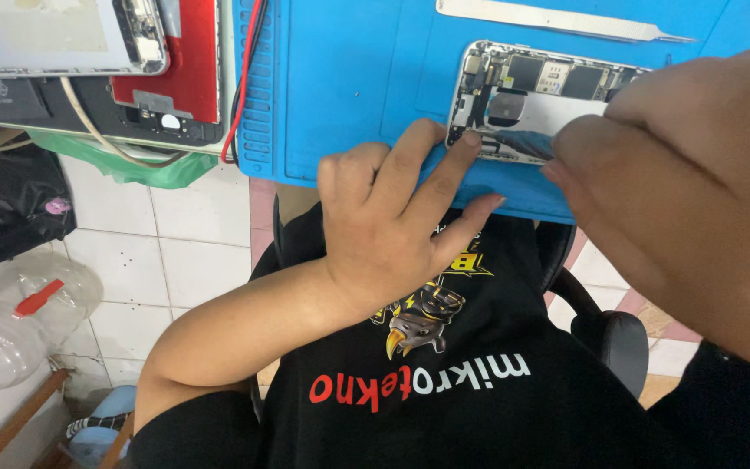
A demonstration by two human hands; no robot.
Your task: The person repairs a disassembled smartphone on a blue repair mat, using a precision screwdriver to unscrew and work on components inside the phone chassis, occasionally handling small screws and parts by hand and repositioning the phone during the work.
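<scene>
While our left hand (392,217) presses spread fingers on the opened phone's (531,100) seven o'clock corner, our right hand (687,200) at four o'clock pinches a thin tool whose tip touches its insides; it lies on the blue mat (340,78), tweezers (557,22) at twelve.

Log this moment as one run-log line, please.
left hand: steadies opened phone | right hand: at phone's near edge | blue mat | tweezers idle
</scene>
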